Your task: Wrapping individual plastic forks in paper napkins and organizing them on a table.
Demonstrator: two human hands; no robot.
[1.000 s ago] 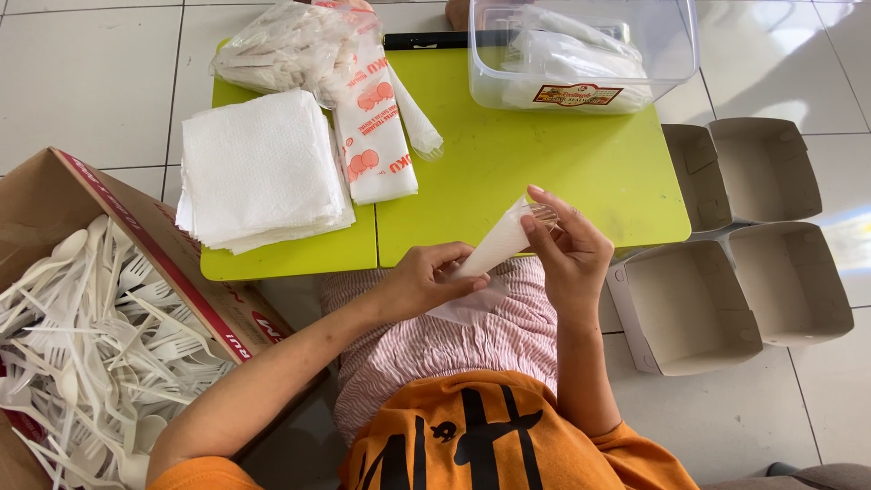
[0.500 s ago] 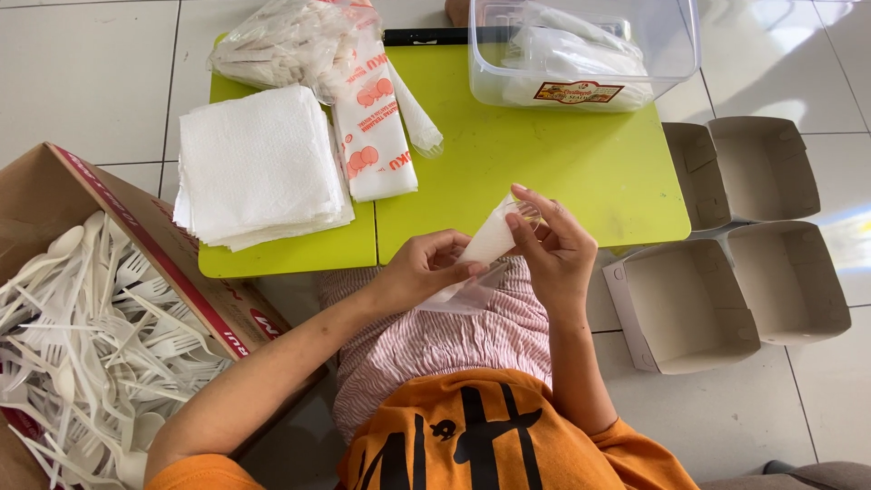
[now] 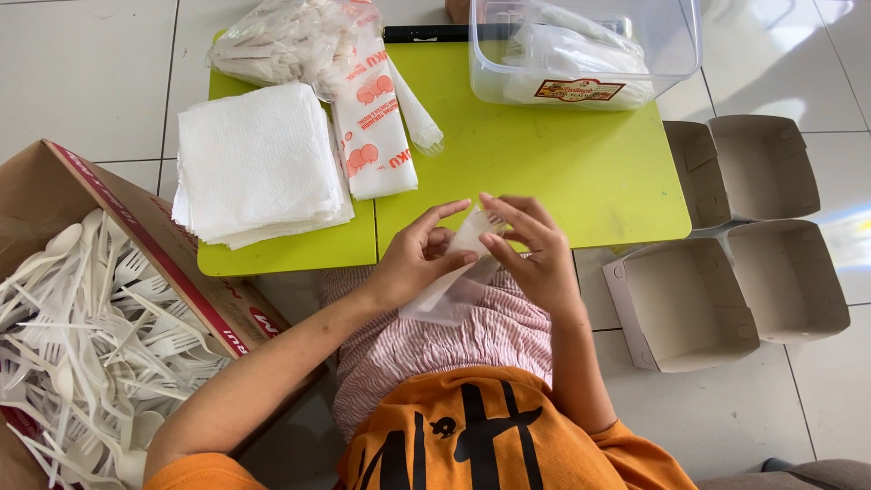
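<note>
At the far left an open cardboard box (image 3: 109, 236) sits on the floor, heaped with white plastic forks and spoons (image 3: 82, 354); just to its right, on the near-left corner of the low green table (image 3: 581, 172), lies a stack of white paper napkins (image 3: 259, 163), and behind and beside it a crumpled plastic bag (image 3: 281, 36) and a flat printed packet of sleeves (image 3: 372, 127); in the middle, at the table's near edge and above the lap, both hands meet on a small clear plastic sleeve (image 3: 454, 277); the left hand (image 3: 417, 259) pinches its left side between thumb and fingers, and the right hand (image 3: 531, 249) pinches its upper end with the fingertips, so both are closed on the sleeve and neither is free; the sleeve's long axis runs on a slant, from its lower end over the striped cloth of the lap up and to the right toward the right hand's fingertips, so the upper end lies nearer the right hand and the body nearer the left; the sleeve looks thin, translucent and limp, narrow and slightly creased, and whether anything is inside it I cannot tell; further right at the back stands a clear plastic tub (image 3: 590, 54) holding filled packets; on the floor at the far right lie open brown paper food boxes (image 3: 726, 272), side by side.
</note>
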